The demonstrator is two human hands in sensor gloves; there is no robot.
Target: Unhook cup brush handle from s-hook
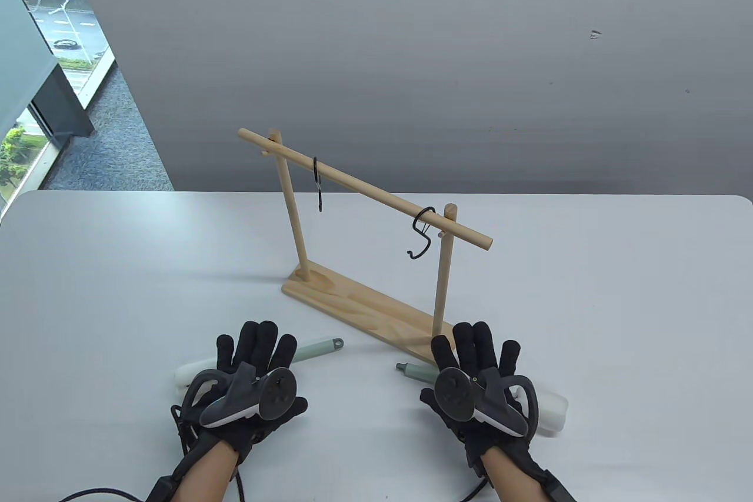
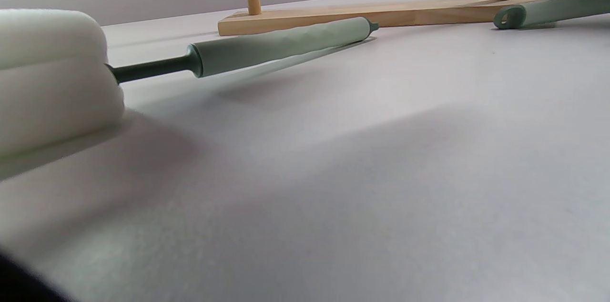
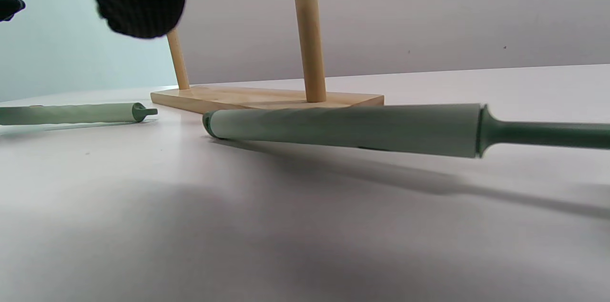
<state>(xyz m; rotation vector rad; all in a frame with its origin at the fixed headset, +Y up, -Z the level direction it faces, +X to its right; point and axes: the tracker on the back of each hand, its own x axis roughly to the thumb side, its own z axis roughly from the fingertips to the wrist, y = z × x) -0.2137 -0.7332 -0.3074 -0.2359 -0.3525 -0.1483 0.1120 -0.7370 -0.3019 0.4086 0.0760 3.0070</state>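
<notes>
Two cup brushes with pale green handles and white sponge heads lie on the white table. The left brush (image 1: 315, 349) lies partly under my left hand (image 1: 256, 352); the left wrist view shows its handle (image 2: 281, 47) and sponge (image 2: 47, 78). The right brush (image 1: 415, 371) lies partly under my right hand (image 1: 476, 352); it also shows in the right wrist view (image 3: 343, 128). Both hands are open with fingers spread and hold nothing. Two black S-hooks (image 1: 318, 184) (image 1: 422, 234) hang empty on the wooden rail (image 1: 365, 190).
The wooden rack's base (image 1: 353, 299) stands slanted just beyond both hands, with its near post (image 1: 441, 278) close to my right fingers. The table's far edge (image 1: 529, 194) meets a grey wall. A cable trails from my left wrist.
</notes>
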